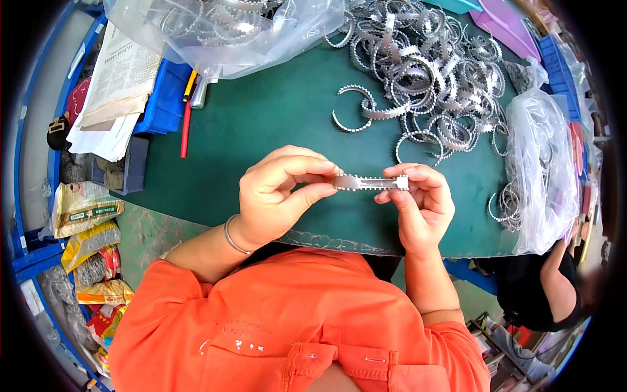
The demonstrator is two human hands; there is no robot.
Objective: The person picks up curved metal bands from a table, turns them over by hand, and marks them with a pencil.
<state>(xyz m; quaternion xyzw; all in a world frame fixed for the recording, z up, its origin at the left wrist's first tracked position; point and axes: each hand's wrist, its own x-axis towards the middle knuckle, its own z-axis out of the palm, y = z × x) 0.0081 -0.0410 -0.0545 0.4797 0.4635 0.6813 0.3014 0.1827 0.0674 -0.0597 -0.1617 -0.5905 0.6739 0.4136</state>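
A silvery metal cuff bracelet (369, 183) with beaded edges is held level over the near part of the green table. My left hand (281, 186) pinches its left end between thumb and fingers. At the other end, my right hand (419, 199) grips it the same way. The bracelet is seen edge-on, and part of it is covered by my fingertips. Beyond my hands, a large heap of similar open bracelets (424, 72) lies on the table, with a pair of linked ones (356, 108) at the heap's left edge.
A clear plastic bag (261, 49) of bracelets lies at the back, another bag (532, 163) at the right. A red pen (185, 130), a blue bin (163, 98) and papers (121, 75) are at the left. Another person's arm (558, 284) shows at lower right. The table (248, 117) is green.
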